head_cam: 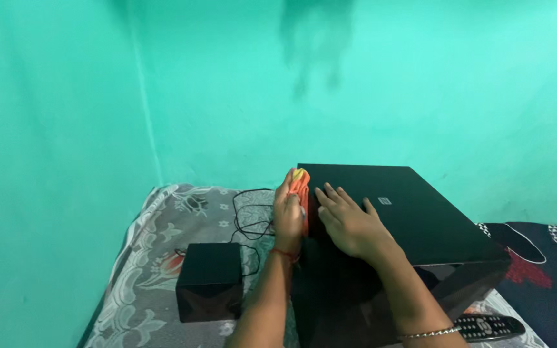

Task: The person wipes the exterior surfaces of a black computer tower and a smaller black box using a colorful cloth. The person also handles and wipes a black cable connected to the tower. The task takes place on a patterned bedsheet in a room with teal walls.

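While our left hand [289,216] is closed around an orange cloth [300,187], it presses that cloth against the left side face of a large black speaker box [420,212], just at the box's top left edge. A red thread circles that wrist. Our right hand [349,222] lies flat and spread on the box's glossy top, fingers pointing far and slightly left, holding nothing; a thin metal bangle [430,333] sits on that forearm. The two hands are just beside each other, with the box's left top edge running between them.

That edge runs near to far, and this is the relation that counts: the cloth sits toward its far end, so the rest of the side face lies nearer to us and below the left hand. The left hand is the one on the cloth; the right only rests on top.

Outward, to the left of the box, a small black speaker [209,290] stands on a grey patterned bedsheet [143,283], with a thin black cable [253,216] looped behind it. A black remote control [488,327] lies near the box's near right corner. A turquoise wall [420,84] rises behind.
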